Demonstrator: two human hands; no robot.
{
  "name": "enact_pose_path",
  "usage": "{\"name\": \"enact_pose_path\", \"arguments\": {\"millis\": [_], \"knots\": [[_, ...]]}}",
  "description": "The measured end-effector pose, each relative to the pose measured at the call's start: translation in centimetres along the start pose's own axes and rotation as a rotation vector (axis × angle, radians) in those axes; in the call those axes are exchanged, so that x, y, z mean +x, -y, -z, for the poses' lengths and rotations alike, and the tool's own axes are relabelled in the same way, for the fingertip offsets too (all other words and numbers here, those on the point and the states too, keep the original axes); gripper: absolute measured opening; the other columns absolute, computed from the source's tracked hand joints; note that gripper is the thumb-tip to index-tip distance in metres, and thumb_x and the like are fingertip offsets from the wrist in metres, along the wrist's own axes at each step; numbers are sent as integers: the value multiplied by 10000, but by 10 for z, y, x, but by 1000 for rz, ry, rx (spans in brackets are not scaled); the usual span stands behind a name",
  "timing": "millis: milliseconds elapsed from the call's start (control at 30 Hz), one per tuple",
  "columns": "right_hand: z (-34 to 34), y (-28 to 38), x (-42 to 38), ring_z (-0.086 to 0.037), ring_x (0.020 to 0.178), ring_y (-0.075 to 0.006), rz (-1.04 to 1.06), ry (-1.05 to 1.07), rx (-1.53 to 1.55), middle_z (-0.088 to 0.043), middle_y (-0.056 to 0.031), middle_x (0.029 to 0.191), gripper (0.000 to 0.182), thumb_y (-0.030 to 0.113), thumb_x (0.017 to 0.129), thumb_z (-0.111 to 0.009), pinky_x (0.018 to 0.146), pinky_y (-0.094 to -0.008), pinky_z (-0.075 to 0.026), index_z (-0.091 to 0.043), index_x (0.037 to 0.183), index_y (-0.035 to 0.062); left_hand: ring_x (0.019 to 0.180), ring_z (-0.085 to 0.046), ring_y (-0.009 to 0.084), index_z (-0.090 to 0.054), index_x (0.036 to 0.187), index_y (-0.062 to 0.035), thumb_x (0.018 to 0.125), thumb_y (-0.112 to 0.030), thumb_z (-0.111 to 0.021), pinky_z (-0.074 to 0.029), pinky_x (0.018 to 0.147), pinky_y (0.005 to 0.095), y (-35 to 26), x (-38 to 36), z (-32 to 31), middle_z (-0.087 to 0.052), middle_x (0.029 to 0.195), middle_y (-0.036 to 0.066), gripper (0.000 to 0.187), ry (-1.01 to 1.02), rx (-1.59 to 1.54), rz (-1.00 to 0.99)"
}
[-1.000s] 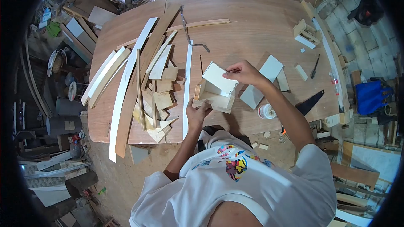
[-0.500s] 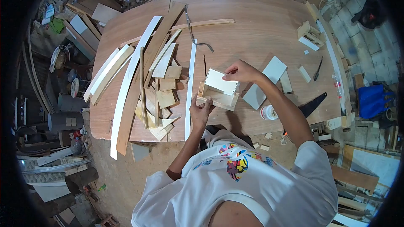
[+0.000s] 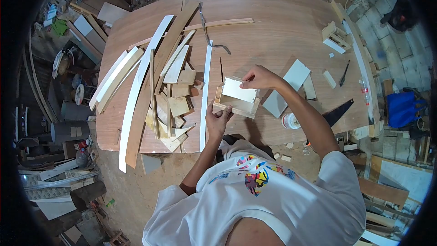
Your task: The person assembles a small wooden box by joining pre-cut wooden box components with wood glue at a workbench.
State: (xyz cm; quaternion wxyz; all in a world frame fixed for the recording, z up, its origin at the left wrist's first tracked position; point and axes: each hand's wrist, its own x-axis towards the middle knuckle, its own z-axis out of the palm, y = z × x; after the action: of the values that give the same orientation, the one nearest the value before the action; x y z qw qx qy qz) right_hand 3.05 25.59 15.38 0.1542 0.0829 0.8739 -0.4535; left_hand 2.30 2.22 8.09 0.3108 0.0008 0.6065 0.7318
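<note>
My left hand (image 3: 219, 117) grips the near left corner of a small wooden box (image 3: 246, 109), thumb on its front edge. The box is pale wood with an open front, held close to my body over the table. A white panel (image 3: 239, 89) lies at the top of the box, its edges rough. My right hand (image 3: 260, 78) pinches the far right edge of this panel, fingers bent together. Whether anything small sits under those fingertips is hidden. Just behind the box lies a thin dark stick-like tool (image 3: 221, 67).
Long strips (image 3: 144, 95) and wood offcuts (image 3: 180, 91) cover the table's left side. Right of the box are a white board (image 3: 296, 75), a white tub (image 3: 290, 121) and a handsaw (image 3: 339, 113). A second small wooden box (image 3: 336, 38) stands at the far right.
The white panel has shifted slightly and sits a little flatter on the box. Both hands keep nearly the same place and hold.
</note>
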Motion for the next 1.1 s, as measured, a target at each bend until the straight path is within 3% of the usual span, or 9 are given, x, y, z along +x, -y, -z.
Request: {"name": "enact_pose_path", "arguments": {"millis": [233,400,1100], "knots": [[-11,-15,6,-557,622,-102,12,23,65,-656,-78,686,286,213,729,-712,579,-259,-436,-689,917,0,802,-639,195,-277,1306,72,769,-35,-698,-538,694,255,-7,-2,-3,-633,921,190,691,41,99,-56],[-14,-14,6,-565,626,-104,7,51,84,-664,-84,702,290,209,728,-711,581,-260,-441,-686,932,4,812,-640,197,-286,1305,70,755,-41,-715,-531,699,250,-2,-1,-3,-620,974,197,706,32,3,-52],[-23,-8,-3,-582,622,-124,3,96,81,-670,-104,722,299,222,725,-717,578,-273,-458,-687,928,4,853,-639,228,-315,1276,67,752,-37,-712,-549,734,282,5,-1,-1,-609,988,199,666,22,18,-70]]}}
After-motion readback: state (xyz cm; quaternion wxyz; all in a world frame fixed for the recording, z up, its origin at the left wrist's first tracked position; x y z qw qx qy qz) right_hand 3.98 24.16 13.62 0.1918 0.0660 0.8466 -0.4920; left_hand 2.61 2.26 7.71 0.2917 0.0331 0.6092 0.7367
